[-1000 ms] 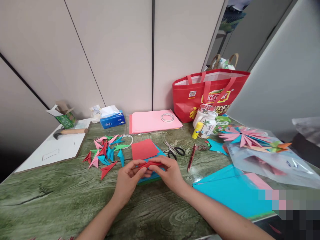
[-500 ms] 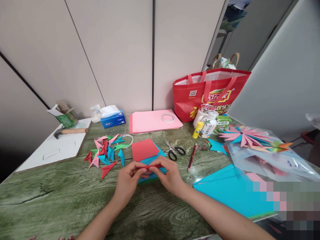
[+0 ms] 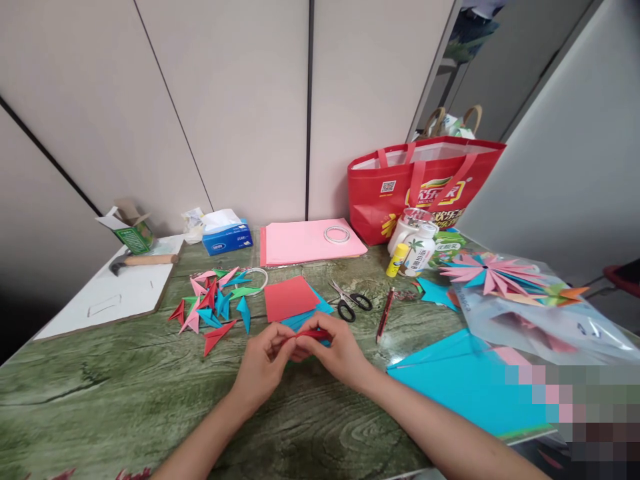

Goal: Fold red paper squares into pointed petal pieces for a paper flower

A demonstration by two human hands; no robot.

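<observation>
Left hand (image 3: pixel 264 363): closed in a pinch, I see thumb and bent fingertips on the left part of the folded red paper (image 3: pixel 318 334).
Right hand (image 3: pixel 340 350): also pinching it, thumb on the near side, fingers over the far side; fingertips close to the left hand's.
Folded red paper: held between both hands, near the red square (image 3: pixel 290 298); narrow, mostly covered by fingers, so I can't tell the exact folds.
Red square: flat on the blue sheets (image 3: pixel 323 307), which stick out on its right; hands hide the near part for me.
Table (image 3: pixel 200 407): green, wood-grain top.
Folded pieces (image 3: pixel 213 300): loose heap left of the red square; red, pink, blue, green; pale ring (image 3: pixel 265 283) at its far right edge.
Scissors (image 3: pixel 351 301): right of the blue sheets, blades slightly apart, black handles.
Pencil (image 3: pixel 385 317): dark red, right of the scissors.
Pink sheets (image 3: pixel 300 241): far side, tape roll (image 3: pixel 327 233) lying on top.
Tissue box (image 3: pixel 227 240): blue, left of the pink sheets.
White board (image 3: pixel 103 303): far left, carries a hammer (image 3: pixel 155 260); open green box (image 3: pixel 134 235) behind the hammer.
Glue stick (image 3: pixel 397 261): yellow, upright but tilted, beside a white bottle (image 3: pixel 421 253); red bag (image 3: pixel 373 203) behind them.
Paper wheel (image 3: pixel 493 275): pink and blue, right side, on clear plastic (image 3: pixel 590 340).
Large blue paper (image 3: pixel 465 387): near right, in front of that plastic.
</observation>
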